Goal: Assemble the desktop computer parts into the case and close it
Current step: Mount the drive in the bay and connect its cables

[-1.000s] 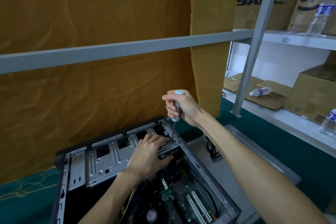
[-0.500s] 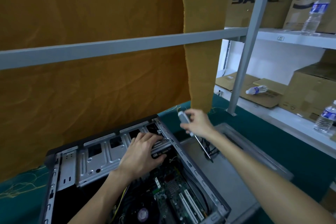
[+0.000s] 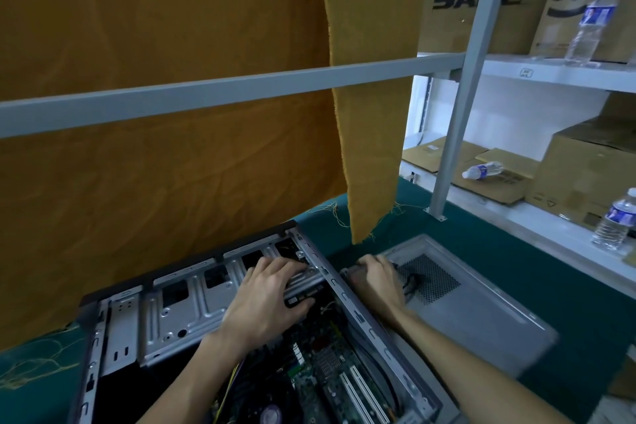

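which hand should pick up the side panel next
Right. The right hand is already down beside the side panel, outside the case; the left hand rests on the drive inside.

"SA…C" printed on shelf carton.
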Action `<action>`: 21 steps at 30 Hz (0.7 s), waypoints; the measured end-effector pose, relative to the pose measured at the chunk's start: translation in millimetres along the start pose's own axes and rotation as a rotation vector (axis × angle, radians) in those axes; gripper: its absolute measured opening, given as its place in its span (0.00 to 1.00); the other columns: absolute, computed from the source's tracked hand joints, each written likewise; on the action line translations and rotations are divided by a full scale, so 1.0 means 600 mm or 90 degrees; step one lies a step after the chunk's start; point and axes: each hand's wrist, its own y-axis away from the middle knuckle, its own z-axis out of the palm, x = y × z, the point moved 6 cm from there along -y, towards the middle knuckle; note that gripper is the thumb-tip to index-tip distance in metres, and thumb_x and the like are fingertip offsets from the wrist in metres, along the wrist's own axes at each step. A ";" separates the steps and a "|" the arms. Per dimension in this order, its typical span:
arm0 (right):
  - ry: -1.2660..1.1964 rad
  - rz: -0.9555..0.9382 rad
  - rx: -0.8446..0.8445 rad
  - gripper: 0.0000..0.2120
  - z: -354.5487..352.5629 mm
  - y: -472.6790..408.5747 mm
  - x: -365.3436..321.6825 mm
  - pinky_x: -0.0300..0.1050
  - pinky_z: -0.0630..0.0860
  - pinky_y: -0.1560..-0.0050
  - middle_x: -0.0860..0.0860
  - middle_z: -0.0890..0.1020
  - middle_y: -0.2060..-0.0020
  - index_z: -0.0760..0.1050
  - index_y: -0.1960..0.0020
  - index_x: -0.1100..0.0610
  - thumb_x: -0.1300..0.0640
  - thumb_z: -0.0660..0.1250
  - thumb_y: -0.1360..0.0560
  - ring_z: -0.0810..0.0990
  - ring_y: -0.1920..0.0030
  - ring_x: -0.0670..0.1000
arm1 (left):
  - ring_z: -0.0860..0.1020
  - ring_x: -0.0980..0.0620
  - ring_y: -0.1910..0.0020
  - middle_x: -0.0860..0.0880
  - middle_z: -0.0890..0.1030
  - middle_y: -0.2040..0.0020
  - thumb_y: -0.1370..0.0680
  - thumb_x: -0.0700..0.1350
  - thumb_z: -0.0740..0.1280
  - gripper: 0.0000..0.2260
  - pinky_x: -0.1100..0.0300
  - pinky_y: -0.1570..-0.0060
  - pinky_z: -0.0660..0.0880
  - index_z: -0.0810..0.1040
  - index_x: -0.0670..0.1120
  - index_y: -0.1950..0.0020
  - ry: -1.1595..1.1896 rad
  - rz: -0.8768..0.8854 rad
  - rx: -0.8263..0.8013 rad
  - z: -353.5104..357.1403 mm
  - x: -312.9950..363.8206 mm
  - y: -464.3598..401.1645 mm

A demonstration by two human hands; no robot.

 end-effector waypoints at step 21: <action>-0.130 -0.082 0.097 0.07 -0.154 0.048 -0.069 0.31 0.68 0.60 0.42 0.75 0.56 0.80 0.46 0.56 0.57 0.73 0.23 0.76 0.57 0.40 | 0.71 0.58 0.38 0.62 0.75 0.37 0.20 0.67 0.57 0.22 0.54 0.33 0.68 0.74 0.58 0.31 0.156 -0.068 -0.012 -0.029 0.015 0.001</action>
